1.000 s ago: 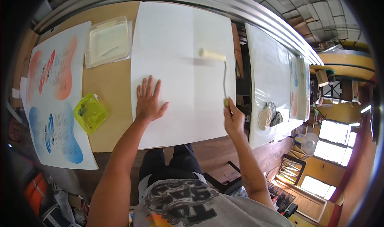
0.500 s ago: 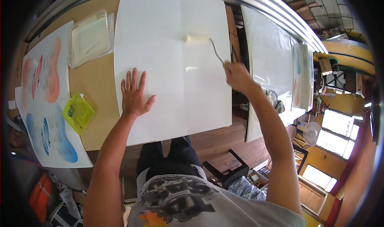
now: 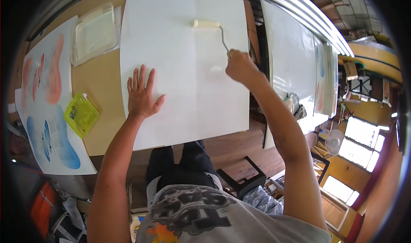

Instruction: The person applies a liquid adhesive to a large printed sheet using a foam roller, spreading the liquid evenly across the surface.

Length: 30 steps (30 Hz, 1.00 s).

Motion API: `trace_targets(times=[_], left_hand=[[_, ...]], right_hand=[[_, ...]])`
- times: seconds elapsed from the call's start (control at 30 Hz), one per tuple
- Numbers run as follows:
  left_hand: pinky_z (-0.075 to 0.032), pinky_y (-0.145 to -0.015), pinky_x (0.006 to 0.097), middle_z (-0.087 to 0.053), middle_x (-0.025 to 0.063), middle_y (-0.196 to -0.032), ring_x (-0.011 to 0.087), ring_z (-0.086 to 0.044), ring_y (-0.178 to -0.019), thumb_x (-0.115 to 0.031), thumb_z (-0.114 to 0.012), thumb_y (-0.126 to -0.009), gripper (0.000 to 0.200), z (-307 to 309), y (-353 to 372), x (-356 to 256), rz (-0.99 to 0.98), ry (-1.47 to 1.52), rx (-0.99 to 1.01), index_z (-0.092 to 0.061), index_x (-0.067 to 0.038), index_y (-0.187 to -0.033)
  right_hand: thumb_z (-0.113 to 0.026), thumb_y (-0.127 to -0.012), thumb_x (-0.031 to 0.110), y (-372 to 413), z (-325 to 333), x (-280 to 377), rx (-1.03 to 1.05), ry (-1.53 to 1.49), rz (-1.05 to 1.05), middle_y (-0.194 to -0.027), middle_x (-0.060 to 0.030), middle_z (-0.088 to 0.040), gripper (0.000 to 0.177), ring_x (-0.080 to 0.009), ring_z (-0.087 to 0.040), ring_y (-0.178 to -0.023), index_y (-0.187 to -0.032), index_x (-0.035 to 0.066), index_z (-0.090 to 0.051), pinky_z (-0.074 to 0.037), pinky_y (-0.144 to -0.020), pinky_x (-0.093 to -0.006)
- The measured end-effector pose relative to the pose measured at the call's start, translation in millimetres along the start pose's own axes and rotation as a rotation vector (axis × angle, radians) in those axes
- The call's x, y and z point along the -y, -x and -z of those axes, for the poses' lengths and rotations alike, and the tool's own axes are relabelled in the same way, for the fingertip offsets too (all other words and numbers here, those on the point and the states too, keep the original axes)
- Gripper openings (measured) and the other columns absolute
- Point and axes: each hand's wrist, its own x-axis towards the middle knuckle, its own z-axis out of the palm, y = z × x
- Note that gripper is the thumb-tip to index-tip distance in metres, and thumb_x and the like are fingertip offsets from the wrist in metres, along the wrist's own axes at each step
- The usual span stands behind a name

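Note:
A large white sheet (image 3: 184, 106) lies flat on the brown-topped table in front of me. My left hand (image 3: 143, 95) rests palm down on its left part, fingers spread. Wrapped round the handle of a small paint roller (image 3: 206, 24) is my right hand (image 3: 242, 66), over the sheet's right side. The roller's pale sleeve lies against the upper part of the sheet, joined to the handle by a bent metal rod. A wet-looking shine shows on the sheet left of my right hand.
To the left are a clear plastic tray (image 3: 95, 35), a yellow-green container (image 3: 81, 115) and a printed poster (image 3: 51, 110) with red and blue shapes. Another white sheet (image 3: 291, 54) lies beyond a gap on the right. A black stool (image 3: 244, 181) stands on the floor below.
The roller and my right hand have moved up the sheet, away from me, and slightly left. My left hand keeps its place on the sheet.

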Motion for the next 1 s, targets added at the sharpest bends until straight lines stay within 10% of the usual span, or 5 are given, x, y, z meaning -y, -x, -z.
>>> trace_targets(times=[0.23, 0.53, 0.77, 1.0], left_hand=[[-0.014, -0.116, 0.06, -0.015, 0.0215, -0.161, 0.0435, -0.015, -0.147, -0.056, -0.057, -0.085, 0.09, 2, 1, -1, 0.0, 0.007, -0.003, -0.024, -0.013, -0.156], [-0.016, -0.115, 0.0604, -0.017, 0.0217, -0.16, 0.0433, -0.017, -0.147, -0.056, -0.058, -0.085, 0.089, -5, 4, 0, -0.036, -0.02, -0.052, -0.024, -0.015, -0.156], [-0.017, -0.115, 0.0603, -0.017, 0.0208, -0.161, 0.0431, -0.018, -0.147, -0.06, -0.056, -0.086, 0.088, -10, 4, 0, -0.045, -0.049, -0.087, -0.025, -0.016, -0.156], [-0.017, -0.114, 0.0608, -0.018, 0.0203, -0.161, 0.0433, -0.018, -0.146, -0.06, -0.056, -0.085, 0.089, -14, 3, 2, -0.062, -0.05, -0.125, -0.025, -0.017, -0.156]], right_hand=[[-0.05, -0.093, 0.015, 252, -34, -7, 0.348, -0.015, -0.19, -0.078, -0.0297, -0.065, 0.039, -0.0501, -0.065, -0.073, -0.131, 0.004, -0.05, -0.053, -0.069, -0.0589], [-0.052, -0.086, 0.006, 121, -48, 7, 0.089, -0.013, -0.157, -0.086, -0.0315, -0.064, 0.033, -0.0494, -0.066, -0.082, -0.117, -0.004, -0.047, -0.055, -0.071, -0.0544], [-0.053, -0.089, 0.012, 343, -70, 26, 0.418, -0.05, -0.292, -0.094, -0.029, -0.063, 0.058, -0.049, -0.065, -0.087, -0.141, 0.001, -0.031, -0.053, -0.077, -0.0558], [-0.055, -0.09, 0.013, 350, -61, 27, 0.543, -0.04, -0.382, -0.094, -0.0281, -0.064, 0.058, -0.0486, -0.065, -0.085, -0.141, 0.004, -0.029, -0.053, -0.077, -0.0547]])
